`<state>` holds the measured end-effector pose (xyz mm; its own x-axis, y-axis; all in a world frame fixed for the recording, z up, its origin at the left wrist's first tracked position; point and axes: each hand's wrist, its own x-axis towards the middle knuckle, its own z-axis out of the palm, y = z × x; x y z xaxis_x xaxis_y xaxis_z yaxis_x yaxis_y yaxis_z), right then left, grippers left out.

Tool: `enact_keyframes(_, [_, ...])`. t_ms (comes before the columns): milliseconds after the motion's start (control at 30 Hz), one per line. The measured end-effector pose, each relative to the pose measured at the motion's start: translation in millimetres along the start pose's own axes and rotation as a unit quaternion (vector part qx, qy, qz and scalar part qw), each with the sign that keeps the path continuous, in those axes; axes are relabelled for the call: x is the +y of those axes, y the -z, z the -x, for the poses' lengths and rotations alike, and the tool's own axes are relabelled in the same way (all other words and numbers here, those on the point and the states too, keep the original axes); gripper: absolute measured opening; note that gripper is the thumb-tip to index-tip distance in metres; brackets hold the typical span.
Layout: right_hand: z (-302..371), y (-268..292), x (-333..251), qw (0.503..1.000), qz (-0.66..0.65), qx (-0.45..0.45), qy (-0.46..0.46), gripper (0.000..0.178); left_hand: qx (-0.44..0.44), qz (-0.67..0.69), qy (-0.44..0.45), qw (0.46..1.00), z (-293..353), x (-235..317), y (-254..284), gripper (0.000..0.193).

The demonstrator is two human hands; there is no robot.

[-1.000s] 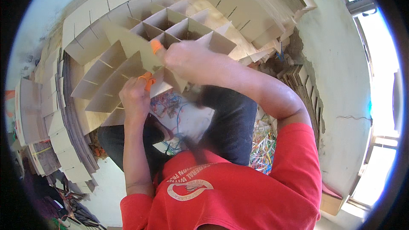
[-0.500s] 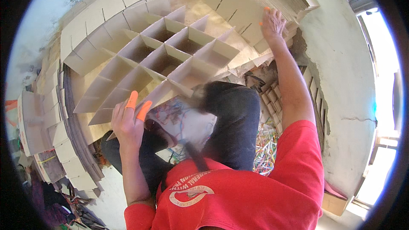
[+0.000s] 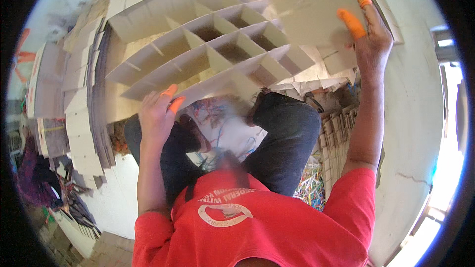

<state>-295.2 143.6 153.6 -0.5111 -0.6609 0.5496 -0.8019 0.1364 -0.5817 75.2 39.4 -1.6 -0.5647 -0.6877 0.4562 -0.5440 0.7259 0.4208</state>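
A cardboard divider grid [image 3: 210,54] with interlocked strips stands in front of me, its cells open at the top. At its near left edge, the fingers of my left hand [image 3: 157,113] are closed on the nearest strip; orange covers sit on two fingertips. To the right, my right hand [image 3: 373,37] grips a plain cardboard sheet [image 3: 311,7] by its right edge, with orange covers on its thumb and a finger. The sheet is raised and blurred by motion, hiding part of what lies behind it. It overlaps the grid's far right corner in view.
Slotted cardboard strips [image 3: 148,17] stand in a row behind the grid. Stacked cardboard pieces [image 3: 81,109] are on the left, and more strips [image 3: 341,128] lean beside the right wall [image 3: 413,118]. Colourful straps [image 3: 310,180] lie by my right knee.
My right hand has taken a cardboard sheet from the stack at the far right and lifted it. The grid appears turned and its near side more stretched out; my left hand stays at its edge.
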Motion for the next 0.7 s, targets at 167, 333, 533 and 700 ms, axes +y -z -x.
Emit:
enact_keyframes(167, [35.7,-21.4,-67.7,0.982,-0.052,-0.155,0.092,0.052,0.004,0.022,-0.011,1.0,4.8,-6.0,-7.2,0.021])
enact_keyframes(333, [53.5,-63.4,-70.7,0.954,-0.088,-0.196,0.209,0.054,0.0,0.019,-0.022,1.0,4.1,-6.0,-9.6,0.015])
enact_keyframes(533, [63.6,-84.9,-79.9,0.945,-0.117,-0.235,0.196,0.055,-0.007,0.006,-0.011,1.0,1.4,-3.9,-10.6,0.013])
enact_keyframes(700, [57.7,-84.1,-83.0,0.945,-0.111,-0.228,0.205,0.055,-0.008,0.01,-0.002,1.0,0.8,-7.5,-10.7,0.017])
